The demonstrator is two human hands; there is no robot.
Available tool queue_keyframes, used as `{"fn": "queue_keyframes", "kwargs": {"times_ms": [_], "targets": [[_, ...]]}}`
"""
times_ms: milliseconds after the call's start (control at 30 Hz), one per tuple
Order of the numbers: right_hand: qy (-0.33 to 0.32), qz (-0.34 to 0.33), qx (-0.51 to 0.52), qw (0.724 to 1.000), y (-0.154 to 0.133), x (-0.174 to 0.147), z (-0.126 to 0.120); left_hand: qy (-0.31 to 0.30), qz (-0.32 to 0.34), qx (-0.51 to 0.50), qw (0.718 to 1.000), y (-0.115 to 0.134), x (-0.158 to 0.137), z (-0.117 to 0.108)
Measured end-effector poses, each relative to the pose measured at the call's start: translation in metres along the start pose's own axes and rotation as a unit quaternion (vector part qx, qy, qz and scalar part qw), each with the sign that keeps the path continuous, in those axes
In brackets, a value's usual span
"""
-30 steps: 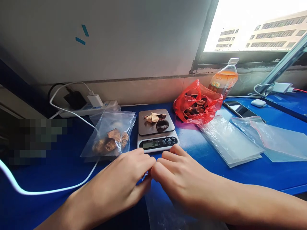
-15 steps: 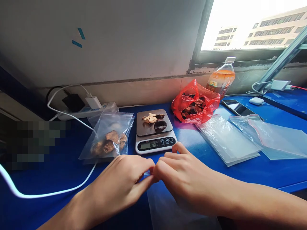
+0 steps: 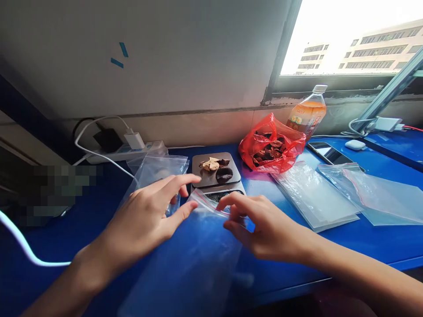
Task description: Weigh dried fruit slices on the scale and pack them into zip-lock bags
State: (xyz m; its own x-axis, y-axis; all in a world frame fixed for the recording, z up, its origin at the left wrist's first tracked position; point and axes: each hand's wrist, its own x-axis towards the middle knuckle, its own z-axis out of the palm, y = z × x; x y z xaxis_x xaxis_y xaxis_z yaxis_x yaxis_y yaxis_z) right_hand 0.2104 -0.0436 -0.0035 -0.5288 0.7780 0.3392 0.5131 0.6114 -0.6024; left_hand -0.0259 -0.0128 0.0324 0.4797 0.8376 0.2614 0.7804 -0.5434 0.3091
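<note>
A clear zip-lock bag (image 3: pixel 198 246) with a red-lined seal spreads in front of me, its mouth near the scale. My right hand (image 3: pixel 257 224) pinches the seal at its right part. Close to the bag's left corner, my left hand (image 3: pixel 148 211) has thumb and index finger apart; the thumb tip is at the bag's edge, and I cannot tell if it touches. Behind the bag is a kitchen scale (image 3: pixel 216 182), its display partly hidden. Pale dried slices (image 3: pixel 210 164) and a dark ridged oval piece (image 3: pixel 224 175) lie on its plate.
Left of the scale, another zip-lock bag (image 3: pixel 168 165) is mostly behind my left hand. A red plastic bag (image 3: pixel 291 154) of dried brown pieces stands before a drink bottle (image 3: pixel 309 112). Flat clear bags (image 3: pixel 317 198) and a phone (image 3: pixel 333 154) lie right; a white cable (image 3: pixel 36 259) runs left.
My hands have moved apart from their joined pinch. The left fingers have spread, and the bag's mouth has risen into view before the scale. The view has shifted slightly.
</note>
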Motion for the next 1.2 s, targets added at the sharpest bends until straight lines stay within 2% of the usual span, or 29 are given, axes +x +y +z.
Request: {"fn": "queue_keyframes", "kwargs": {"times_ms": [100,200,300,400,433,500,633,700,800,967,1200], "targets": [[0.074,0.013,0.091,0.993,-0.007,0.000,0.014,0.094,0.032,0.058,0.993,0.009,-0.007,0.011],[0.142,0.027,0.150,0.978,-0.016,0.002,0.028,0.132,0.080,0.142,0.978,0.014,-0.014,0.021],[0.172,0.005,0.188,0.967,-0.023,0.003,0.036,0.113,0.132,0.178,0.969,0.015,-0.019,0.028],[0.161,-0.032,0.193,0.967,-0.027,0.003,0.035,0.046,0.157,0.160,0.973,0.015,-0.020,0.033],[0.167,-0.039,0.178,0.969,-0.027,0.003,0.033,0.029,0.153,0.151,0.976,0.016,-0.020,0.034],[0.227,-0.055,0.134,0.963,-0.023,0.005,0.024,0.014,0.133,0.134,0.982,0.016,-0.017,0.034],[0.434,-0.095,0.030,0.895,0.006,0.010,-0.006,0.042,0.065,0.111,0.991,0.011,-0.008,0.025],[0.472,-0.086,-0.031,0.877,0.025,0.012,-0.018,0.058,0.031,0.100,0.993,0.006,-0.004,0.018],[0.453,-0.053,-0.092,0.885,0.047,0.013,-0.025,0.075,-0.004,0.096,0.992,0.000,0.001,0.009],[0.401,-0.033,-0.115,0.908,0.057,0.013,-0.013,0.084,-0.028,0.108,0.990,-0.003,0.003,0.005],[0.374,0.022,-0.158,0.914,0.059,0.012,-0.007,0.049,0.011,0.119,0.992,-0.007,-0.001,0.006]]}}
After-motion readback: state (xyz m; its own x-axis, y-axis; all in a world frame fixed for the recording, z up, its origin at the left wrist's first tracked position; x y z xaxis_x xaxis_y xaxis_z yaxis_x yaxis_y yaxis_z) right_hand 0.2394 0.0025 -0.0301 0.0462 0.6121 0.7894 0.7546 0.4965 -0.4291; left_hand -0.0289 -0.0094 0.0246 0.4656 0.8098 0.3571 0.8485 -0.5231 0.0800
